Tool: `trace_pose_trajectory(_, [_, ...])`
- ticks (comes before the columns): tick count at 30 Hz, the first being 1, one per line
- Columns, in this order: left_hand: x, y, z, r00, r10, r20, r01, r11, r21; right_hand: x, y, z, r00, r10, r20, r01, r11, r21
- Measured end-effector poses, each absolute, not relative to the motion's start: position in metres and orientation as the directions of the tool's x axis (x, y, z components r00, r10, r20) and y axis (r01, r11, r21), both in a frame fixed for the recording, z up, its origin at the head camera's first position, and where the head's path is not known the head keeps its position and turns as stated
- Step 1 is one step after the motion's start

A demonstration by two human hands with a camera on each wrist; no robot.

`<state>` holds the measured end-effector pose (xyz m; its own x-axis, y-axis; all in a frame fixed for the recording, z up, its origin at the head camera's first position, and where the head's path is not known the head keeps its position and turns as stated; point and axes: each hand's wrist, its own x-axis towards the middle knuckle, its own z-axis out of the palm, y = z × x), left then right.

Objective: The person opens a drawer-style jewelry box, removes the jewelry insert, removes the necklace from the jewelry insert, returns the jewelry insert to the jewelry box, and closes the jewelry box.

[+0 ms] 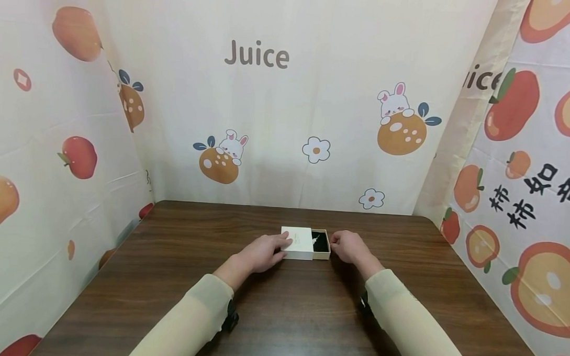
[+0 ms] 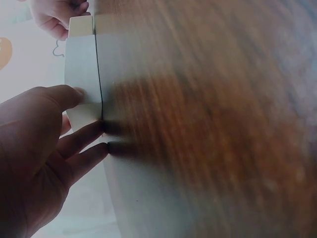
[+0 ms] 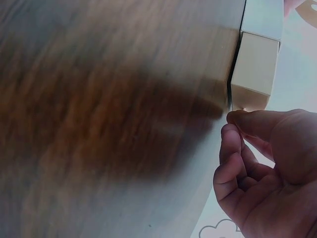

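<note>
A white slide-out jewelry box (image 1: 301,245) lies on the table, its cream drawer (image 1: 321,256) pulled partly out to the right. Inside the drawer, a black insert (image 1: 322,246) carries a small silvery piece of jewelry (image 1: 316,239). My left hand (image 1: 262,254) grips the white sleeve at its left end; the left wrist view has the thumb (image 2: 72,96) on its side and fingers around the end. My right hand (image 3: 262,168) has thumb and forefinger pinched together at the drawer's outer end, the tip of a small tab hidden between them.
The brown wooden table (image 1: 280,314) extends around the box on all sides. A printed fabric backdrop (image 1: 287,105) stands behind it, with patterned curtains (image 1: 547,218) along both sides. Dark wrist straps (image 1: 230,317) show below the sleeves.
</note>
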<state>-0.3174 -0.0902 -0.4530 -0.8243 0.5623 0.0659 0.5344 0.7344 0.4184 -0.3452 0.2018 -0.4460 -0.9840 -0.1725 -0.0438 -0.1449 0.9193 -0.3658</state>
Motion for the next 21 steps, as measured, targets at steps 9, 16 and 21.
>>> trace_pose_trajectory(9, [-0.3174, -0.0905, -0.4525, -0.822, 0.565, 0.073, 0.539, 0.729, 0.422, -0.3469, 0.205, -0.4479, -0.984, -0.175, -0.038, -0.151, 0.925, -0.35])
trace_pose_trajectory(16, [-0.3179, -0.0904, -0.4537, -0.82, 0.569, 0.068, 0.542, 0.733, 0.41, -0.3466, 0.2058, -0.4482, -0.984, -0.177, -0.033, -0.156, 0.926, -0.344])
trace_pose_trajectory(21, [-0.318, -0.0905, -0.4538, -0.821, 0.567, 0.065, 0.54, 0.735, 0.41, -0.3454, 0.2065, -0.4483, -0.983, -0.181, -0.026, -0.162, 0.925, -0.343])
